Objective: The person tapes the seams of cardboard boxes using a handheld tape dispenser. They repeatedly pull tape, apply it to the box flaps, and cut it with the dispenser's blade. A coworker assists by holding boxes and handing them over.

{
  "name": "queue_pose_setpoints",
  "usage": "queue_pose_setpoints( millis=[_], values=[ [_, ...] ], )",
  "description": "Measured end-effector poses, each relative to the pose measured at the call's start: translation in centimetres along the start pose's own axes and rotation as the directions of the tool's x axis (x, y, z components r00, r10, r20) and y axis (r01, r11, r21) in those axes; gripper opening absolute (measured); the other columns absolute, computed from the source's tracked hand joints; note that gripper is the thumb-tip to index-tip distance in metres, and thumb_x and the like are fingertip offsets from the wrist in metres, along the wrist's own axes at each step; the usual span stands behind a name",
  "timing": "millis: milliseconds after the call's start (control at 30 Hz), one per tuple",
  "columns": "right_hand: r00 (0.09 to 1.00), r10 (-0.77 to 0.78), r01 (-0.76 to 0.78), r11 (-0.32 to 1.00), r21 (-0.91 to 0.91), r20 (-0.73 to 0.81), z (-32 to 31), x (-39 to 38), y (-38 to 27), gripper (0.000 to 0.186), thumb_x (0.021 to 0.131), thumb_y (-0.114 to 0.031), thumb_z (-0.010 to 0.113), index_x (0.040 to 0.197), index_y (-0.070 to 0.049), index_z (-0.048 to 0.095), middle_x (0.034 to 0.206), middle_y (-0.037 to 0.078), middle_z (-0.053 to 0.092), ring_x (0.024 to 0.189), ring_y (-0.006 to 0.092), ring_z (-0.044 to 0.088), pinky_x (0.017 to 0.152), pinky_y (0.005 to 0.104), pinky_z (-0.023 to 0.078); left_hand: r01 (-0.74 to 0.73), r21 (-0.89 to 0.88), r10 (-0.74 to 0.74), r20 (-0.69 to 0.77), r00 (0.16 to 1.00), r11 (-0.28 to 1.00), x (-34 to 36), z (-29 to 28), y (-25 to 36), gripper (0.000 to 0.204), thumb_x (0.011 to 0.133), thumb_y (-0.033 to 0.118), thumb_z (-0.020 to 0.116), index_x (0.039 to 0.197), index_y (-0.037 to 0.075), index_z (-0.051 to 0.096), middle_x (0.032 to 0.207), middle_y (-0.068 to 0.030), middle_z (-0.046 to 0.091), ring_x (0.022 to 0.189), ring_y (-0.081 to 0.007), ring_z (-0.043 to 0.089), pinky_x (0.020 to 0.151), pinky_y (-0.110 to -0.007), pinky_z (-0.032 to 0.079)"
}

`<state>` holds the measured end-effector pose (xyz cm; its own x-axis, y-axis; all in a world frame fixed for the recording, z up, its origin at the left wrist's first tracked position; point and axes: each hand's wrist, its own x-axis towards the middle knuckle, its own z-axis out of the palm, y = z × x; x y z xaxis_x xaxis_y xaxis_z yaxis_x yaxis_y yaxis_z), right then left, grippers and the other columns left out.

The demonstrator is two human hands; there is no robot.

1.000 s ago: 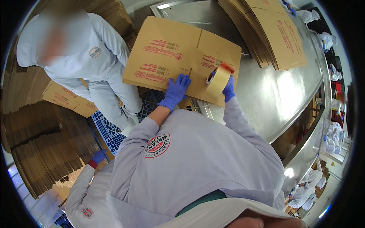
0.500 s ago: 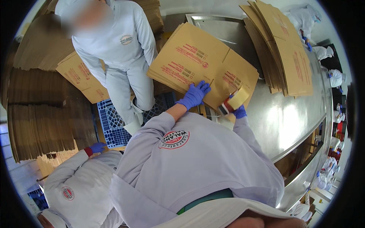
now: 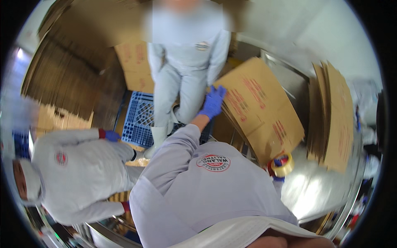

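table [image 3: 308, 186]: left hand [image 3: 213, 103] nearer carton [image 3: 264, 103] corner

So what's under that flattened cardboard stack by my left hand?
The stack shows several layers along its left side, and the steel table shows past its right end. What's directly beneath the stack is covered, so I can't tell.

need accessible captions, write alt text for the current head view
A person's gloved left hand touches the edge of stacked, flattened cardboard boxes; the right hand holds a tape roll. Two co-workers and a metal table are nearby.
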<state>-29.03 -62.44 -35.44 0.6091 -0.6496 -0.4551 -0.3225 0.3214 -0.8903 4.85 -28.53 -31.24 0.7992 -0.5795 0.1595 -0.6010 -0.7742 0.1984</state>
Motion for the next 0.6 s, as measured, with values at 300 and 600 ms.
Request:
queue_pose_setpoints(
  millis=[300,600],
  values=[
    [0.996,0.038,-0.035,0.998,-0.049,0.076,1.5,3.6,-0.4,0.030,0.073,-0.017,0.061,0.100,-0.009,0.050,0.089,0.001,0.053,0.078,0.0149,0.053,0.065,0.0292,0.045,-0.090,-0.221,0.095,0.014,0.995,0.971,-5.4,-1.8,4.9,0.068,0.062,0.007,0.055,0.126,0.008,0.031,0.126,-0.0159,0.031,0.113,-0.0321,0.035,0.082,-0.041,0.037],
    [0.993,0.033,-0.025,0.997,-0.070,0.110,2.3,3.9,-0.8,0.031,0.074,-0.016,0.060,0.101,-0.008,0.050,0.090,0.002,0.053,0.079,0.0159,0.053,0.066,0.0297,0.045,-0.275,0.124,0.290,-0.130,0.948,0.953,-4.0,-1.3,6.9,0.074,0.068,0.014,0.054,0.133,0.019,0.019,0.138,-0.0086,0.016,0.124,-0.0289,0.023,0.092,-0.047,0.030]
  ],
)
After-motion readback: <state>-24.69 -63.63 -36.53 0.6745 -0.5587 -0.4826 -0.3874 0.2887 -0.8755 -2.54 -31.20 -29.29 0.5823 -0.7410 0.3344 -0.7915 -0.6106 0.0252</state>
